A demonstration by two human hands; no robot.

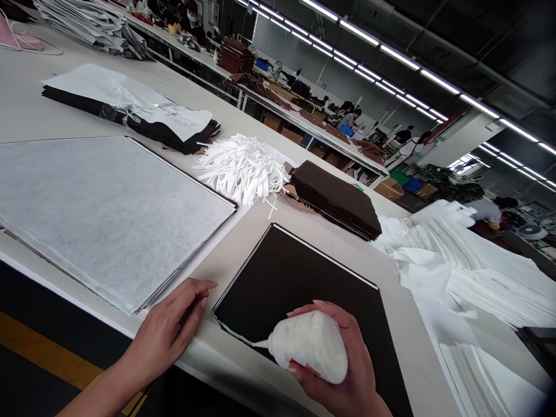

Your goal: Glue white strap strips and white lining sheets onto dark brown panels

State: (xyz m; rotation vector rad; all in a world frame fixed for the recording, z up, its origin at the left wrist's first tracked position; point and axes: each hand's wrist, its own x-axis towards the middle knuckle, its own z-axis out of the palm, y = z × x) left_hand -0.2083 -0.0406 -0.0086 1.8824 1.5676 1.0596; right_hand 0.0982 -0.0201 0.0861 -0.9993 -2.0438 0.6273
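Note:
My right hand [347, 359] is wrapped round a white glue bottle [310, 341], tipped so its nozzle points left. The nozzle's tip meets the near edge of a dark brown panel [313, 272], where a thin pale line of glue runs from the left corner. White strips lie along the panel's far and left edges. To the left of the panel, my left hand [178, 318] rests by the table's front edge, fingers loosely bent, thumb apart, holding nothing. Beside it lies a stack of panels with a whitish sheet [108, 214] on top.
Behind the panel are a heap of white strips [243, 168] and a stack of dark brown pieces [334, 197]. White sheets [478, 266] pile up on the right. A plastic-tied bundle [130, 107] lies farther back. People work at other tables in the background.

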